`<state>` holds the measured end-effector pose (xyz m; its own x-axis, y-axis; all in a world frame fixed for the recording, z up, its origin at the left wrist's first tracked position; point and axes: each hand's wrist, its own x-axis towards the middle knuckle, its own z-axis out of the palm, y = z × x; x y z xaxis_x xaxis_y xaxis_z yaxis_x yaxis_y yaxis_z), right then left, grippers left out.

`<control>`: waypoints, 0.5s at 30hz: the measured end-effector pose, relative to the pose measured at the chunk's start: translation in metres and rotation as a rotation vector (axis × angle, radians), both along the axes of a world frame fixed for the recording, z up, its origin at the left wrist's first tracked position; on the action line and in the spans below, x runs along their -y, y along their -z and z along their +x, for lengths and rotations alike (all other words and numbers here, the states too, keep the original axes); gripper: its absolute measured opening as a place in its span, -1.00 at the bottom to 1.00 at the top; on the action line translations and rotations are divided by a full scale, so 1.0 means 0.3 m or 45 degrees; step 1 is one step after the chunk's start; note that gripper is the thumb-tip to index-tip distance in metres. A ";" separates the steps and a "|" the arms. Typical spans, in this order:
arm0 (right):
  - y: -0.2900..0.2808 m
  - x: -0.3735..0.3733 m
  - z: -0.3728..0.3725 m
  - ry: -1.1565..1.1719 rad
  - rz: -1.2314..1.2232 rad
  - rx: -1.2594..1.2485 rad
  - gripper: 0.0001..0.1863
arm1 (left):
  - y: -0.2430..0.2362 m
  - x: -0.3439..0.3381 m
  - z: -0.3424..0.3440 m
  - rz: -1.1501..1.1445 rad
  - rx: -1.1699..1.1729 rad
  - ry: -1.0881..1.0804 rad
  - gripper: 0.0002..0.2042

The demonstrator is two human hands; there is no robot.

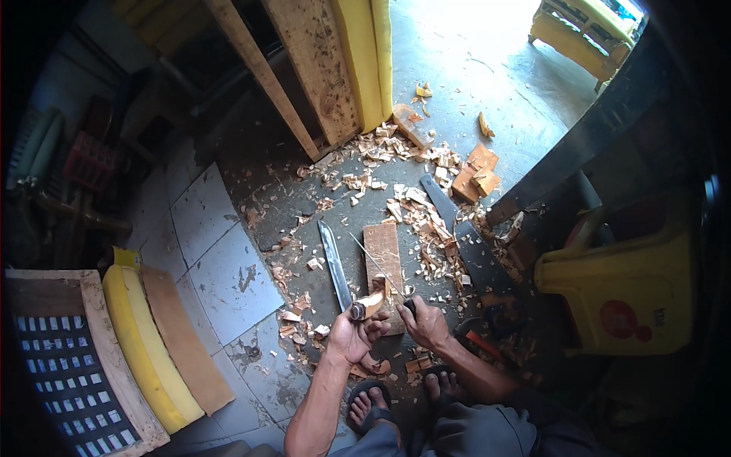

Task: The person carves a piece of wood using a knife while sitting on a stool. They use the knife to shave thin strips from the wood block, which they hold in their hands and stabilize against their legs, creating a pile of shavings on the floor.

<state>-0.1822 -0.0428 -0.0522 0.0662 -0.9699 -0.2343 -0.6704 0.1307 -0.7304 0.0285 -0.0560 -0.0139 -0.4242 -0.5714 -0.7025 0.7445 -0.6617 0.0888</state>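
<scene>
My left hand (352,339) is turned palm up, its fingers closed round a curved, pale carved wooden handle (371,305) with a dark band at its near end. Beside it a long, shiny machete blade (333,263) points away from me; whether it joins the handle I cannot tell. My right hand (426,324) grips the dark handle of a thin, straight metal tool (376,263), which slants up and left past the carved handle. Beneath both hands a rectangular wooden block (383,245) lies on the floor.
Wood shavings (411,209) litter the dark floor. A handsaw (440,199) and wood offcuts (474,177) lie beyond the block. A yellow plastic chair (620,286) stands right; a webbed wooden frame with yellow padding (141,346) is left. My sandalled feet (369,404) are close below.
</scene>
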 end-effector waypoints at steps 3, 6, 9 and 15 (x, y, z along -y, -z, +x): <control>0.006 0.034 0.005 -0.058 0.053 -0.082 -0.62 | -0.008 0.005 -0.017 -0.085 0.074 0.233 -0.53; 0.013 0.051 0.000 -0.138 0.135 -0.159 -0.66 | -0.043 -0.027 -0.062 -0.490 1.029 0.479 -0.42; 0.021 0.027 0.001 -0.164 0.224 -0.217 -0.67 | -0.063 -0.050 -0.085 -0.567 0.815 0.268 -0.25; 0.036 -0.079 0.049 -0.063 0.100 -0.083 -0.70 | 0.031 -0.081 -0.198 -0.911 1.669 0.581 -0.08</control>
<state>-0.1674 -0.0192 -0.0631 0.0954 -0.9443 -0.3150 -0.7233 0.1516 -0.6737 -0.0310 -0.0316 -0.0233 0.0196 -0.9347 -0.3550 -0.3468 -0.3393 0.8744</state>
